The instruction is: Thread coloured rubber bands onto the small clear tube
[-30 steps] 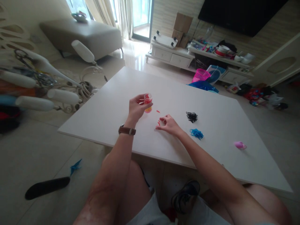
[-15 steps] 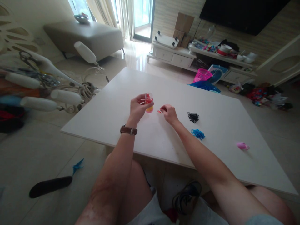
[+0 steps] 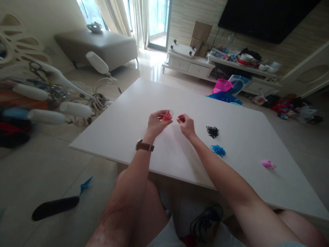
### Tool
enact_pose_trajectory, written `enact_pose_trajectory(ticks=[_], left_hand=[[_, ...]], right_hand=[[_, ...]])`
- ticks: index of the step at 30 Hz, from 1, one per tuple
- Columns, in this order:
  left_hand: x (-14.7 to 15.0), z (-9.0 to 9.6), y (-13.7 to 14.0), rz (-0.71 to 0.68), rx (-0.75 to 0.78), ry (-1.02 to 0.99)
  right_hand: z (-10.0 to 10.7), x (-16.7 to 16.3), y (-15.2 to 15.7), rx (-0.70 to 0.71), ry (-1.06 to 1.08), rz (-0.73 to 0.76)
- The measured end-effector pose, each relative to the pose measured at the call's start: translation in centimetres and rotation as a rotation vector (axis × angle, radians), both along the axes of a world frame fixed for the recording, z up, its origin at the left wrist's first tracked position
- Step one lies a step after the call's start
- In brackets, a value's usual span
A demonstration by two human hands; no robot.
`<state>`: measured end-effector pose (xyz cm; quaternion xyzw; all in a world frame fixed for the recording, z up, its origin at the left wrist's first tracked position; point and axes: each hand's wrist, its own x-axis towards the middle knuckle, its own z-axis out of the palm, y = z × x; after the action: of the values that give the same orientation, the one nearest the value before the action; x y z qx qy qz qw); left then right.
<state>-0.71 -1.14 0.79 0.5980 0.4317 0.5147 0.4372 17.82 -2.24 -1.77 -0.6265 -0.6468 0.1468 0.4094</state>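
Observation:
My left hand is closed around a small clear jar with red and yellow contents, its open mouth tipped toward my right hand. Just right of the jar's mouth, my right hand has thumb and fingers pinched together, and a hint of a small red rubber band shows at the tips. The fingers hide most of it. A pile of black rubber bands lies on the white table to the right, with a blue pile of rubber bands nearer me.
A small pink object lies toward the table's right side. Left of the table stands a lamp-like fixture with white shades. A pink basket is beyond the far edge, before a low cabinet.
The jar has tilted toward my right hand and sits lower in view. My right hand's fingertips have come up near its mouth; the red band that stuck out from them is now mostly hidden.

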Motion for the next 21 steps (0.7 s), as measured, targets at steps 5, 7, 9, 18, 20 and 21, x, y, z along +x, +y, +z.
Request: enact_pose_trajectory(ticks=[5, 7, 9, 18, 20, 21], left_hand=[[0.7, -0.1, -0.4, -0.075, 0.066, 0.094], [1.0, -0.1, -0.6, -0.118, 0.038, 0.058], [1.3, -0.1, -0.7, -0.167, 0.004, 0.012], [1.3, 0.7, -1.3, -0.253, -0.021, -0.092], [1.3, 0.9, -1.4, -0.266, -0.023, -0.102], [1.2, 1.0, -1.4, -0.273, -0.023, -0.105]], right_hand=[[5.6, -1.1, -1.6, 0.23, 0.167, 0.071], [6.9, -1.5, -2.3, 0.204, 0.094, 0.131], [7.6, -1.4, -2.7, 0.19, 0.024, 0.147], [8.8, 0.5, -3.7, 0.221, -0.196, 0.413], [9.1, 0.6, -3.9, 0.25, -0.19, 0.426], [9.2, 0.6, -4.0, 0.261, -0.187, 0.415]])
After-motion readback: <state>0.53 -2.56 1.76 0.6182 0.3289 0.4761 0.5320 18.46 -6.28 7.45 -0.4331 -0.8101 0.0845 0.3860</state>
